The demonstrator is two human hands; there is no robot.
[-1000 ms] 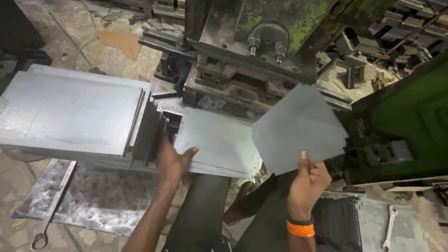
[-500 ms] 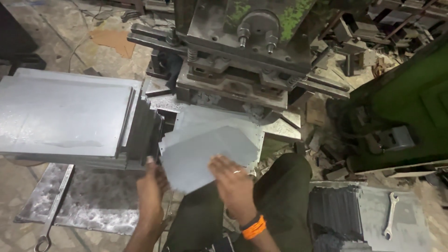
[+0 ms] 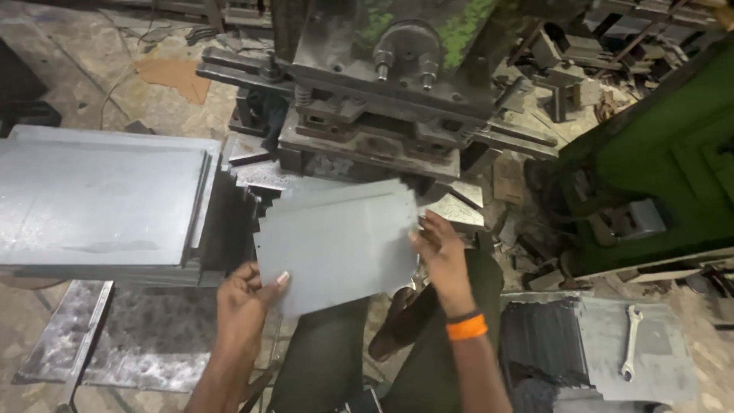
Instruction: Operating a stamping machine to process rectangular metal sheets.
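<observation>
Grey sheet metal, a flat rectangular blank [image 3: 336,245], now sits between both of the person's hands, right in front of the dark, greasy press machine [image 3: 382,99] with its 2 bolt heads on top. A second ago the right hand held this blank up and off to the right, clear of the press, while the left hand rested on the sheets by the die; half a second ago both hands were drawing it in low over the lap. Now the left hand [image 3: 245,302] pinches the blank's lower left corner, thumb on top and fingers curled beneath, and the right hand [image 3: 442,256], orange band at the wrist, grips the right edge with fingers wrapped over it. The blank lies nearly level, its far edge touching or overlapping the sheets already lying on the press bed [image 3: 459,210]; I cannot tell whether it rests on them or hovers just above. That swing from 1 hand to 2 reads to me as lining the blank up with the die opening. Beside the left hand stands the tall stack of grey metal sheets [image 3: 99,203], and a silver spanner [image 3: 631,340] lies on a plate well off to the right.
</observation>
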